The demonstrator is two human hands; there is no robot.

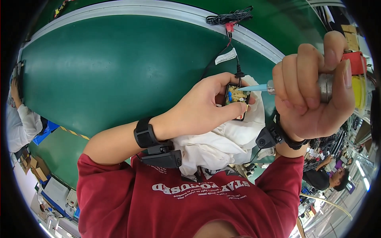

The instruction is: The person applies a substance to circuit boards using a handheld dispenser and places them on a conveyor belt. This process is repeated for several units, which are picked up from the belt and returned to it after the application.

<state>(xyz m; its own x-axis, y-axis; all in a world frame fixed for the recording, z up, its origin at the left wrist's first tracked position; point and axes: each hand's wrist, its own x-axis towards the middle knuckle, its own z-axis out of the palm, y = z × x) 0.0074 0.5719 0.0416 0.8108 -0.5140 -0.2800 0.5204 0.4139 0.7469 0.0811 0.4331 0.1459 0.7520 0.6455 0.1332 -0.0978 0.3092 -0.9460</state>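
My left hand (202,105) is closed around a small open black case, with a circuit board (237,95) and its yellowish, blue and white parts facing up. A black cable enters the case's far end through a ribbed strain relief (239,73). On the right, my right hand (311,81) is wrapped round a glue dispenser with a pale blue tapered nozzle (256,87). The nozzle points left, and its tip is over the board; whether it touches is too small to tell. My fingers hide most of the dispenser's body. Under the case lies white cloth (214,148).
A green work surface (99,71) spreads ahead, with a pale metal rail (158,7) along its far side. A coiled black cable (230,16) with a red connector lies there, and a white label (225,56) hangs on the wire. Other people are at far left and lower right.
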